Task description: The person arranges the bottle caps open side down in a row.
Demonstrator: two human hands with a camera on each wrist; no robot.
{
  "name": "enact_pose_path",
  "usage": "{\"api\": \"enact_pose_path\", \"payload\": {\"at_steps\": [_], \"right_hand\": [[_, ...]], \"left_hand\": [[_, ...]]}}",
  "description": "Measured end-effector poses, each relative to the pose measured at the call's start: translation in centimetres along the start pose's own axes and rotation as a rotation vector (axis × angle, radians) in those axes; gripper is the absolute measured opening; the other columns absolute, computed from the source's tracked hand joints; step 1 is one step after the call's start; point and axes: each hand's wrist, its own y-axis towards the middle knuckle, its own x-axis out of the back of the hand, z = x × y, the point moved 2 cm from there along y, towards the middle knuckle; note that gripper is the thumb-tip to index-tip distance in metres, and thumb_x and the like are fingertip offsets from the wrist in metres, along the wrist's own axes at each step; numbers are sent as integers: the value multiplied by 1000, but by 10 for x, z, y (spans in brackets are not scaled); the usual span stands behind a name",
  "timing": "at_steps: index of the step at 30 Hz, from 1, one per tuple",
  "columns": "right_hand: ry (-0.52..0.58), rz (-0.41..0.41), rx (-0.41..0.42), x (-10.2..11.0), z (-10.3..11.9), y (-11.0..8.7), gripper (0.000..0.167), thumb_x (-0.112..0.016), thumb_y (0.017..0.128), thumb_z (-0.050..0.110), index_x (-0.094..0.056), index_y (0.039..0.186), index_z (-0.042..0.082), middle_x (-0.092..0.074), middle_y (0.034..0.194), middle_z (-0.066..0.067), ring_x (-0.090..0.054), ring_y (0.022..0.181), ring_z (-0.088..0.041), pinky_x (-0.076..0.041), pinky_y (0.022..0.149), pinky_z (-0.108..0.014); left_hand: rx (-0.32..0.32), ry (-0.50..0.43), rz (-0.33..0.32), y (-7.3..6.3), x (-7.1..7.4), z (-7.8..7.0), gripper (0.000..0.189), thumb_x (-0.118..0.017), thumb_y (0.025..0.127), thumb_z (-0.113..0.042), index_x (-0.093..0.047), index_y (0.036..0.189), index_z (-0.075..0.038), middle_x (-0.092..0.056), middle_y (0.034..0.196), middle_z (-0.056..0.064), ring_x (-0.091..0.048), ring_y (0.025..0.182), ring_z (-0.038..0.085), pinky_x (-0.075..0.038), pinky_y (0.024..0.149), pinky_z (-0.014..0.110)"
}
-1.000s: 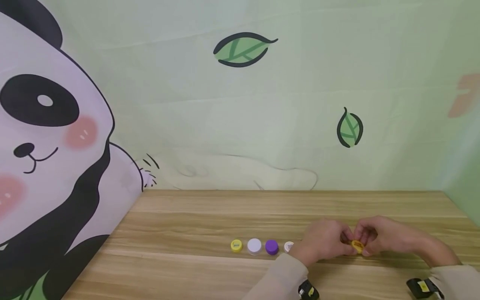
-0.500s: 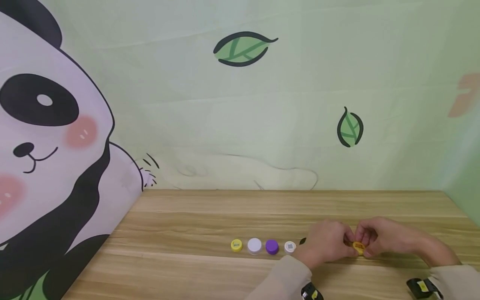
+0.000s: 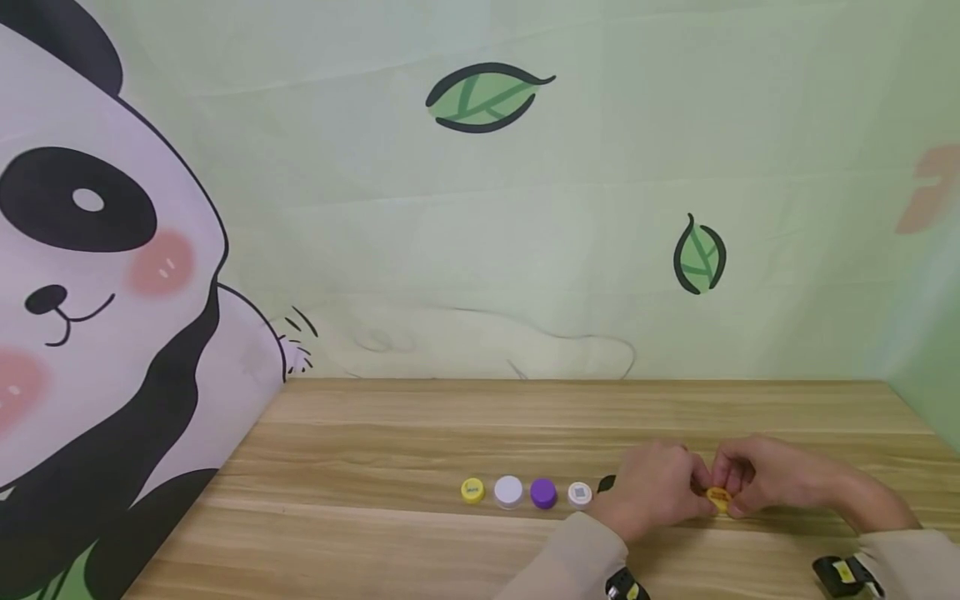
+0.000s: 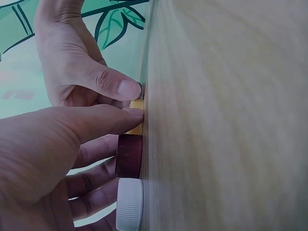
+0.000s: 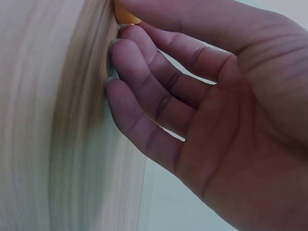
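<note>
An orange-yellow bottle cap (image 3: 718, 498) lies flat on the wooden table, pinched from both sides. My left hand (image 3: 660, 487) has its thumb and fingers at the cap's left edge. On the opposite edge, my right hand (image 3: 768, 477) grips with thumb and fingertips. In the left wrist view, a dark red cap (image 4: 129, 155) stands right beside the orange-yellow one, followed by a white ribbed cap (image 4: 129, 204); both lie by the left hand's fingers. The right wrist view shows only a piece of the orange-yellow cap (image 5: 126, 15) under the right thumb.
Leftward in a row stand a yellow cap (image 3: 472, 491), a white cap (image 3: 508, 492), a purple cap (image 3: 543, 493), a white cap with a printed square (image 3: 580, 495) and a black cap (image 3: 607, 482) partly behind the left hand. A panda-print cloth (image 3: 360, 208) hangs behind the table (image 3: 360, 467).
My left hand has shifted slightly right, uncovering the printed white cap and part of the black one. The orange-yellow cap has slid a little rightward and nearer; the right hand moved barely.
</note>
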Motion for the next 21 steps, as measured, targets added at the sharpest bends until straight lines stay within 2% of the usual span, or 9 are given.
{"api": "enact_pose_path", "payload": {"at_steps": [16, 21], "right_hand": [[0, -5, 18, 1, -4, 0, 25, -81, 83, -5, -64, 100, 1, -60, 87, -5, -56, 78, -12, -48, 66, -24], [44, -8, 38, 4, -5, -5, 24, -73, 88, -4, -64, 110, -5, -65, 91, -8, -58, 78, -11, -49, 65, -25]], "left_hand": [[15, -29, -18, 0, -3, 1, 16, -87, 86, -51, -82, 98, -42, -57, 82, -28, -48, 77, -11, -34, 57, 13], [6, -66, -15, 0, -2, 4, 29, -80, 88, -62, -82, 107, -40, -61, 82, -28, -49, 76, -11, -37, 57, 12]]}}
